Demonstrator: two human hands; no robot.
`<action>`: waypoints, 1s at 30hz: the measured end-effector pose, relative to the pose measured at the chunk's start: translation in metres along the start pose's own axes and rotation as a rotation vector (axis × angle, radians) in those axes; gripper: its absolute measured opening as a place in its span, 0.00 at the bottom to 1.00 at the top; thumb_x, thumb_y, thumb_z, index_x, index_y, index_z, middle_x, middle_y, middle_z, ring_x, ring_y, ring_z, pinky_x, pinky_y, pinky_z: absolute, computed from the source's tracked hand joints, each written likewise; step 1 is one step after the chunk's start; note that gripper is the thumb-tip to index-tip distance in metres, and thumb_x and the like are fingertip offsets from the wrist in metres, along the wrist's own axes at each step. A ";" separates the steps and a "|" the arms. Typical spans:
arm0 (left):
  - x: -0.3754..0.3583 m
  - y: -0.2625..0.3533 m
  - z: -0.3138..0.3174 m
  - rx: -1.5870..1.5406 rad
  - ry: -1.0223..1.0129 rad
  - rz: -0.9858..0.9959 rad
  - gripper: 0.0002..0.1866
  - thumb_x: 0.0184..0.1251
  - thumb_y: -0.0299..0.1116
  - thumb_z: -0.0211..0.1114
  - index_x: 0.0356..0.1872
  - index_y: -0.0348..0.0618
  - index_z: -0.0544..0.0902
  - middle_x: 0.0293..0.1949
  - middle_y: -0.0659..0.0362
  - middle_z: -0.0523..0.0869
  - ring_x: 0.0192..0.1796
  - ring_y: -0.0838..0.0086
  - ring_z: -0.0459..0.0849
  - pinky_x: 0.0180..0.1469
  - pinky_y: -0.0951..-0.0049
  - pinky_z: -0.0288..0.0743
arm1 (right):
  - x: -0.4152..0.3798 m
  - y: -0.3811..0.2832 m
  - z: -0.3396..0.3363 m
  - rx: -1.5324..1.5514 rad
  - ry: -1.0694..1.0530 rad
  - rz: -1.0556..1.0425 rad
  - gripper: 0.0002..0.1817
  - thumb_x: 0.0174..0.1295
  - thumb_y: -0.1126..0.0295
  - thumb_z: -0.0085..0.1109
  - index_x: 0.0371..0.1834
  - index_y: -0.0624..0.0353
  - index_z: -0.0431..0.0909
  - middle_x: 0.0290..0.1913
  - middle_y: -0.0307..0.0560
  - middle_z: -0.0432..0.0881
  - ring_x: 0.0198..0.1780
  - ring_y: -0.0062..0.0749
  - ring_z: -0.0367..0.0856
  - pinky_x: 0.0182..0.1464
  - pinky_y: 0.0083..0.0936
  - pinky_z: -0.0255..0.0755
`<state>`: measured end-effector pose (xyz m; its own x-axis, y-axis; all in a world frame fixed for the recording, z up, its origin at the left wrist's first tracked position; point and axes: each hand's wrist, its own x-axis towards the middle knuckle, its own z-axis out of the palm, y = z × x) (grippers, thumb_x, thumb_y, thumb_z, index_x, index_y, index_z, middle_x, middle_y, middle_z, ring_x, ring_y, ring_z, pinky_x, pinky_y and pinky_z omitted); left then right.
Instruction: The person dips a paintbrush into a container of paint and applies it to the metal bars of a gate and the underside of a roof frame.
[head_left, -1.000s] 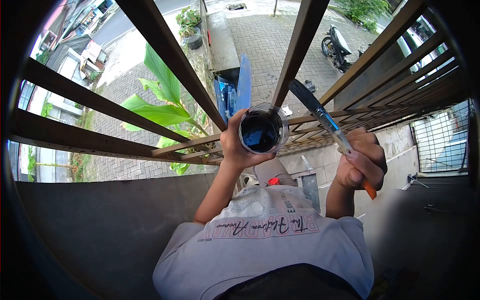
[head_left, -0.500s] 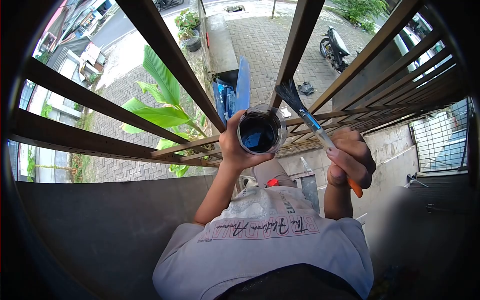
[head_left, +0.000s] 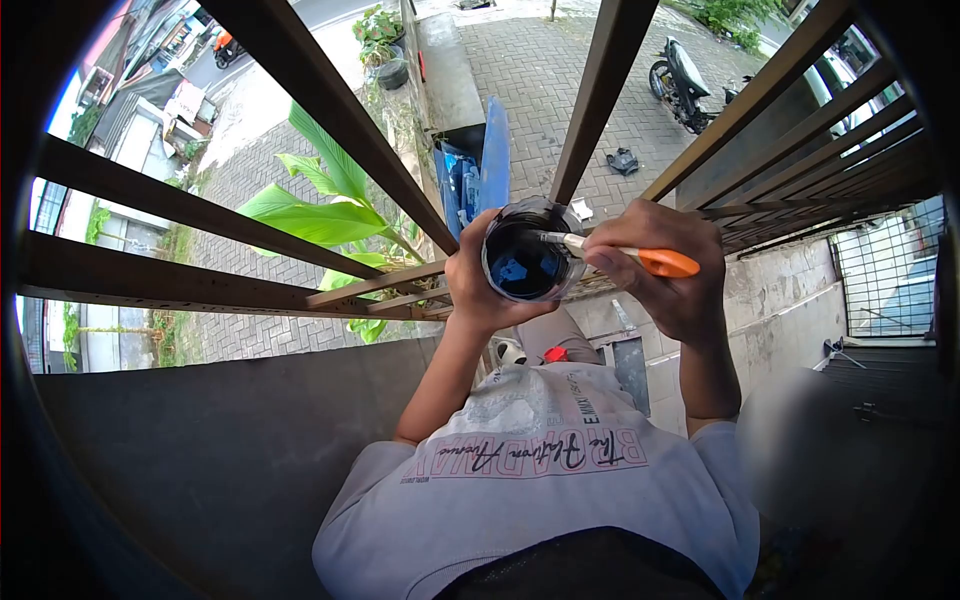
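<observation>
My left hand (head_left: 478,285) is wrapped round a clear plastic cup (head_left: 572,268) that holds dark, glossy paint (head_left: 520,265). In my right hand (head_left: 665,260) is a paintbrush (head_left: 668,263) with an orange handle end, gripped between thumb and fingers. The brush lies nearly level, and its bristle end is inside the cup, where the dark paint hides the bristles. Just beyond both hands rise the brown metal bars (head_left: 603,95) of a fence.
Lower brown rails (head_left: 180,285) run along the left, above a dark panel (head_left: 230,430). Beyond the bars are a leafy plant (head_left: 335,215), a blue bin (head_left: 494,150) and a parked motorcycle (head_left: 685,85). A wire grid (head_left: 885,280) stands at right.
My right hand has brought the paintbrush from the fence bar down and left into the cup. The left hand still holds the cup. An orange-clad rider has appeared on the road.
</observation>
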<state>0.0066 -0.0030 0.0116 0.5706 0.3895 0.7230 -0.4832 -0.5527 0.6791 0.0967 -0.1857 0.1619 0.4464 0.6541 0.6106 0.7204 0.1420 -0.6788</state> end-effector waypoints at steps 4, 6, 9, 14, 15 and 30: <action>0.003 0.002 -0.001 0.021 0.000 0.024 0.56 0.31 0.53 0.88 0.63 0.33 0.71 0.44 0.50 0.90 0.43 0.63 0.93 0.46 0.66 0.87 | 0.014 0.006 0.007 -0.037 -0.086 0.065 0.09 0.64 0.68 0.71 0.37 0.64 0.85 0.32 0.48 0.87 0.32 0.37 0.88 0.34 0.29 0.78; 0.001 0.000 -0.001 0.039 -0.005 0.043 0.56 0.30 0.52 0.89 0.63 0.33 0.71 0.45 0.50 0.89 0.44 0.63 0.93 0.47 0.67 0.87 | 0.018 0.007 0.009 -0.038 -0.102 0.068 0.09 0.64 0.69 0.71 0.36 0.64 0.84 0.32 0.48 0.87 0.32 0.37 0.88 0.34 0.29 0.78; 0.005 0.007 -0.004 0.094 -0.026 0.039 0.56 0.30 0.52 0.90 0.63 0.33 0.71 0.46 0.50 0.89 0.44 0.64 0.93 0.47 0.67 0.87 | 0.021 0.007 0.010 -0.038 -0.126 0.092 0.09 0.63 0.69 0.71 0.36 0.65 0.84 0.31 0.49 0.87 0.32 0.36 0.88 0.34 0.29 0.78; 0.007 0.008 -0.002 0.068 -0.010 0.051 0.56 0.30 0.51 0.90 0.63 0.33 0.71 0.46 0.51 0.89 0.44 0.65 0.93 0.47 0.68 0.87 | 0.024 0.008 0.010 -0.047 -0.129 0.100 0.09 0.64 0.69 0.71 0.35 0.65 0.84 0.30 0.49 0.86 0.31 0.36 0.88 0.34 0.29 0.77; 0.008 0.009 -0.002 0.075 -0.009 0.057 0.56 0.31 0.51 0.90 0.63 0.34 0.71 0.45 0.51 0.89 0.44 0.66 0.93 0.46 0.68 0.87 | 0.024 0.007 0.009 -0.045 -0.129 0.108 0.10 0.64 0.68 0.71 0.35 0.65 0.84 0.29 0.49 0.86 0.30 0.36 0.87 0.34 0.29 0.77; 0.003 0.005 -0.004 0.095 -0.006 0.057 0.57 0.30 0.53 0.89 0.63 0.34 0.71 0.46 0.51 0.89 0.44 0.65 0.93 0.47 0.67 0.87 | 0.024 0.004 0.004 -0.044 -0.081 0.080 0.10 0.62 0.65 0.73 0.34 0.61 0.85 0.28 0.45 0.87 0.28 0.29 0.86 0.29 0.25 0.75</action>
<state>0.0035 -0.0019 0.0180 0.5482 0.3506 0.7593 -0.4503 -0.6413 0.6212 0.1082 -0.1663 0.1717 0.4599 0.7205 0.5190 0.7080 0.0553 -0.7041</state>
